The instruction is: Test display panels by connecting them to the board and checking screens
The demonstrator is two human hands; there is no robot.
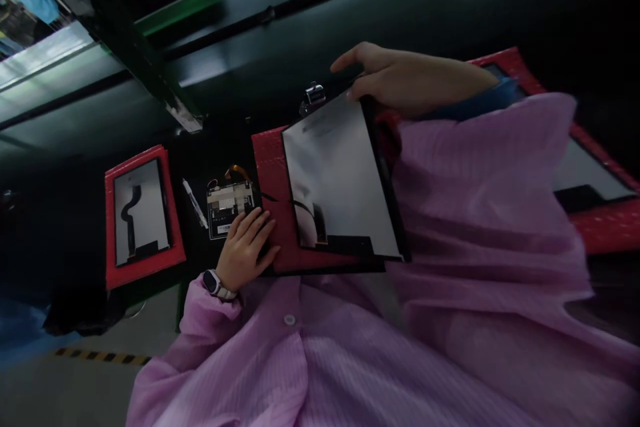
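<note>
Black tabletop point(200, 153), red mat point(273, 177); left hand point(244, 250) open, fingers flat beside circuit board point(227, 210); right hand point(407, 77) fingers gripping display panel point(337, 173) edge.

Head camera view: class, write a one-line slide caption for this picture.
Right hand holds a display panel above a red pad; left hand rests beside a small circuit board.

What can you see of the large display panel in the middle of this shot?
The large display panel is a thin rectangular module with a pale, silvery back, a black edge and a black strip along its near end, where a dark flex cable curves. It is tilted up, not flat: the right hand grips its far edge, and its near end lies over a red padded mat. The left hand rests beside it, apart from the panel.
</note>
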